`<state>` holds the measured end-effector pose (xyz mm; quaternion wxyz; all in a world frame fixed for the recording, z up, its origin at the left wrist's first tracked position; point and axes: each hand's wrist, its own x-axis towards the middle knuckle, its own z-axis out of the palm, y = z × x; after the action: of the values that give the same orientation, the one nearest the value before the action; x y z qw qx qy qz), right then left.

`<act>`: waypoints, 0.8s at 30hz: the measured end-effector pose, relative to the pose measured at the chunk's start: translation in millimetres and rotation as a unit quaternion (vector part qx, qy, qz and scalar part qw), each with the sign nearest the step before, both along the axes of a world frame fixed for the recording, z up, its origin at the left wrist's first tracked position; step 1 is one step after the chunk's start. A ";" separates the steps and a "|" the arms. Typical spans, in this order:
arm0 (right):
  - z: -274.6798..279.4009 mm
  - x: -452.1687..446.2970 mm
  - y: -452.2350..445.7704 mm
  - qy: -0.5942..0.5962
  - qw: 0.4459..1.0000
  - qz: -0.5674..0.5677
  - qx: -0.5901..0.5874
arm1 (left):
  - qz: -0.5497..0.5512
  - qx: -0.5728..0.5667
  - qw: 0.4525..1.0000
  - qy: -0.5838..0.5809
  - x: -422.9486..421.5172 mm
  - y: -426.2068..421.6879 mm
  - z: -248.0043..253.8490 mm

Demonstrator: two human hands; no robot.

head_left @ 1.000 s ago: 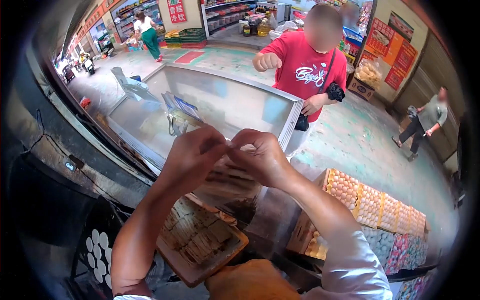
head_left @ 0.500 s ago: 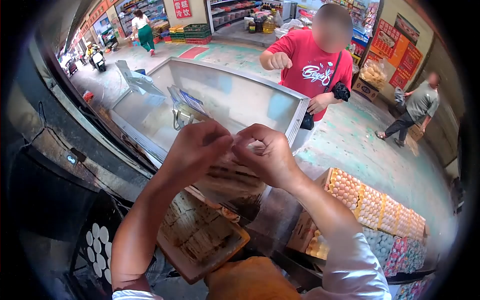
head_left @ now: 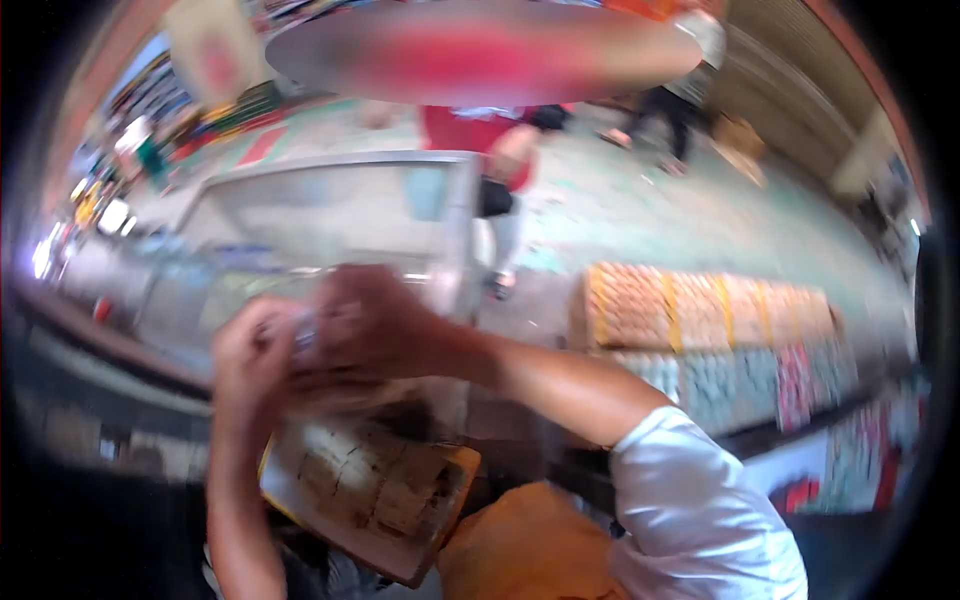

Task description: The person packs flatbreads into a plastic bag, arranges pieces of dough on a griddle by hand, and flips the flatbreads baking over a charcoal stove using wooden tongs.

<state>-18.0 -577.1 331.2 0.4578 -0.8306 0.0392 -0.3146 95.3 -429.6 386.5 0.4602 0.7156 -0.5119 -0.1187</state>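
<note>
Both hands are closed together at the gathered top of a clear plastic bag (head_left: 372, 397), the left hand (head_left: 250, 345) on one side and the right hand (head_left: 368, 315) on the other. The fingers look bent and pinched, with a pale bit of plastic showing between them, but blur hides how each fingertip grips.

The bag lies just below the hands, its visible part more under the right hand, which is nearer to it. It seems to spread downward and slightly rightward from the grip; its long axis and contents are too smeared to make out.

Beneath the hands, closer to the body, a yellow-rimmed tray (head_left: 463, 462) sits at a slant, holding flat brown pieces (head_left: 407, 500). An orange cloth (head_left: 530, 545) is below and right of the tray. Beyond the hands stands a glass-topped case (head_left: 462, 215), with a person in a red shirt (head_left: 455, 128) on its far side. Well to the right of the hands, rows of eggs (head_left: 635, 308) stand in yellow-edged trays.
</note>
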 end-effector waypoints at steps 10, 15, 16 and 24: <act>-3.4 -19.2 15.3 -0.227 0.966 -0.117 0.042 | 0.012 -0.029 0.997 0.075 -27.7 -7.4 -4.8; 0.4 -10.1 15.6 -0.169 0.979 -0.106 0.049 | 0.034 0.041 0.998 0.036 -37.2 -5.6 10.3; -1.3 -10.0 13.6 -0.128 0.988 -0.090 0.005 | 0.034 0.027 0.999 0.018 -36.0 -2.8 9.4; 14.0 -15.0 -1.3 0.019 0.991 -0.020 0.129 | 0.074 -0.012 0.997 0.010 -16.0 29.6 18.1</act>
<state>-33.0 -578.4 345.1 0.5538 -0.7698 0.1044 -0.2997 79.3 -400.0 404.5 0.4816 0.7446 -0.4544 -0.0848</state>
